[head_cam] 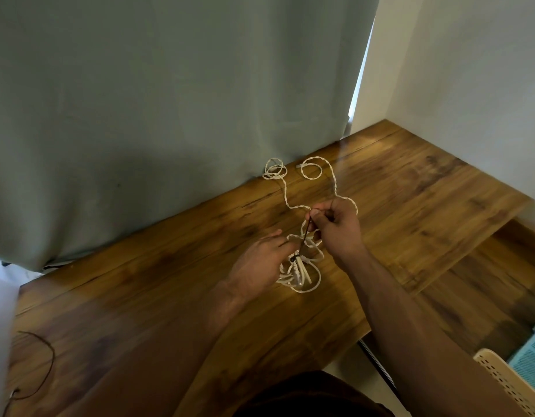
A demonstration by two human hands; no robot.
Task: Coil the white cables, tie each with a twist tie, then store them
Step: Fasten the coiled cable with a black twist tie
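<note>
cream basket (507, 383) | wooden table (139, 296) | grey curtain (139, 100) | right hand (338, 227) grip pinches twist tie (304, 236) | left hand (260, 260) grip holds coiled cable (302, 275)

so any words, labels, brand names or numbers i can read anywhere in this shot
None: no readable text shows anywhere.
The coiled white cables, the dark twist tie, the wooden table, the curtain and the baskets bear no visible lettering.
</note>
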